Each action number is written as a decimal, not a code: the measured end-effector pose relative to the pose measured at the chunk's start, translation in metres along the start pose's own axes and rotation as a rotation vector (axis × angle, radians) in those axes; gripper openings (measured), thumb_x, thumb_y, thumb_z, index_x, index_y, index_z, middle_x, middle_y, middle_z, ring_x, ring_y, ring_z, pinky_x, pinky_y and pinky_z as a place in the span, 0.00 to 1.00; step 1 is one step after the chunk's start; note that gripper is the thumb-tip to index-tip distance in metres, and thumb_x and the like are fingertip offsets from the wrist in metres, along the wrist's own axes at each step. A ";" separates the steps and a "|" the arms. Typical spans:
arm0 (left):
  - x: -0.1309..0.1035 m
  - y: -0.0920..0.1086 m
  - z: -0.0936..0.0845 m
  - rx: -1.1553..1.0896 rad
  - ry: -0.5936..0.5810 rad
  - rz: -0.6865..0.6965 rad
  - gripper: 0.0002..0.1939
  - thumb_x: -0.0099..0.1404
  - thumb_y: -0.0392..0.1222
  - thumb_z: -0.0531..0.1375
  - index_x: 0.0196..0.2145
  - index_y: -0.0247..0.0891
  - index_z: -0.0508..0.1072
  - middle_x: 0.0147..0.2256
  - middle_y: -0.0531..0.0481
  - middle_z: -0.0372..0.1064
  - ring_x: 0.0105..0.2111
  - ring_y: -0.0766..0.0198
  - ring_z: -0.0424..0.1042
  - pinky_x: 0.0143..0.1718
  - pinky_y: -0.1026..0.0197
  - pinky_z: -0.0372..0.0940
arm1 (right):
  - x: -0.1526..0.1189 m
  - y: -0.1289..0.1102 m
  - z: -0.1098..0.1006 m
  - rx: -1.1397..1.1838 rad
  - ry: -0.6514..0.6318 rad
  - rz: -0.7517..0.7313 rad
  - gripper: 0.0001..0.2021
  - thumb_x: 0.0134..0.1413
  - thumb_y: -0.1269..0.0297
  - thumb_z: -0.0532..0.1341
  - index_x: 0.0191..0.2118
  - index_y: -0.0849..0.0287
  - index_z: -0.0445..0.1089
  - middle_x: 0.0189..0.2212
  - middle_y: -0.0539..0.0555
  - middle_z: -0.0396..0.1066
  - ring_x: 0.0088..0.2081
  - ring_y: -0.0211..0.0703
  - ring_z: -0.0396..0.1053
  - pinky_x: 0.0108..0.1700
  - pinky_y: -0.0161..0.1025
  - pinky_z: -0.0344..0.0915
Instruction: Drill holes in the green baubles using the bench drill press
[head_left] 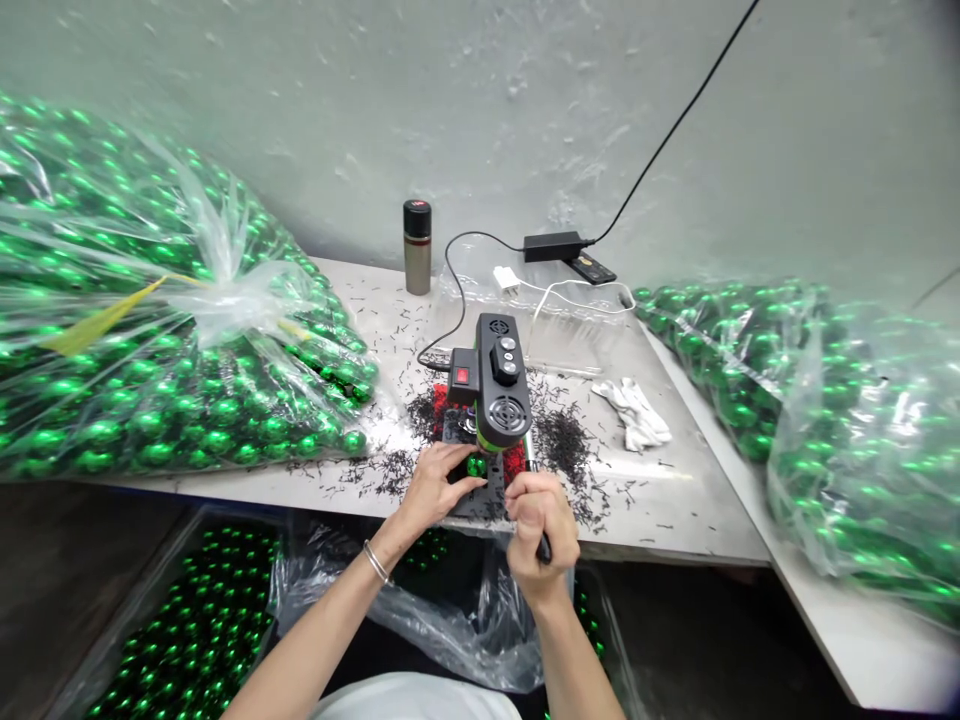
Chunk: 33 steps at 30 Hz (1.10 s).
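A shiny green ball (476, 466) sits at the front of a black benchtop machine (504, 385), under its head. My left hand (435, 487), with a silver bangle at the wrist, reaches in from the left and has the ball between thumb and fingers. My right hand (541, 520) is closed round a black lever handle (545, 548) at the machine's front right. The machine has a red rocker switch (463, 376) and round vents. Small black pieces (564, 440) lie scattered over the table around it. The machine's base is partly hidden by my hands.
Large clear bags of green balls lie at left (217, 410) and right (862, 440). An open bag (202, 600) hangs below the table edge. Behind the machine are a tumbler (418, 248), a power adapter (553, 246) with cables, and a clear plastic tray; white gloves (636, 413) lie right.
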<state>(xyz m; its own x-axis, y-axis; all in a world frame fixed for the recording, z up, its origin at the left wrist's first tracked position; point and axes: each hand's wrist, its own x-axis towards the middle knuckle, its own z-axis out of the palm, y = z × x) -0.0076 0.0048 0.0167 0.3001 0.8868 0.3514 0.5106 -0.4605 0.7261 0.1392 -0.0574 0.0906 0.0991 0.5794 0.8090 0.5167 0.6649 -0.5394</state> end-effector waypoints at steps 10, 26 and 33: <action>-0.001 -0.002 0.002 -0.025 0.025 0.002 0.17 0.61 0.46 0.68 0.47 0.39 0.78 0.42 0.44 0.77 0.44 0.53 0.72 0.47 0.50 0.65 | -0.022 0.020 0.011 -0.069 0.047 -0.086 0.13 0.67 0.69 0.47 0.30 0.56 0.61 0.28 0.49 0.66 0.29 0.36 0.67 0.38 0.41 0.69; -0.001 -0.001 0.006 -0.014 0.039 -0.009 0.18 0.60 0.45 0.69 0.47 0.38 0.78 0.43 0.42 0.78 0.44 0.52 0.73 0.47 0.49 0.66 | -0.041 0.043 0.018 -0.087 0.029 -0.157 0.11 0.64 0.71 0.48 0.30 0.55 0.61 0.29 0.49 0.66 0.31 0.38 0.69 0.45 0.46 0.68; 0.003 0.000 0.009 -0.070 0.050 -0.070 0.20 0.58 0.45 0.70 0.48 0.40 0.78 0.44 0.43 0.78 0.45 0.51 0.73 0.51 0.45 0.66 | 0.003 0.008 0.002 -0.024 0.077 -0.028 0.13 0.62 0.75 0.51 0.26 0.56 0.61 0.25 0.48 0.65 0.28 0.37 0.66 0.33 0.39 0.62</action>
<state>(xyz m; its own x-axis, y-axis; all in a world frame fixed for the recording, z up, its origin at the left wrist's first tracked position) 0.0005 0.0075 0.0121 0.2244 0.9184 0.3260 0.4709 -0.3951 0.7888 0.1424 -0.0493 0.0887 0.1488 0.5217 0.8400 0.5401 0.6687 -0.5110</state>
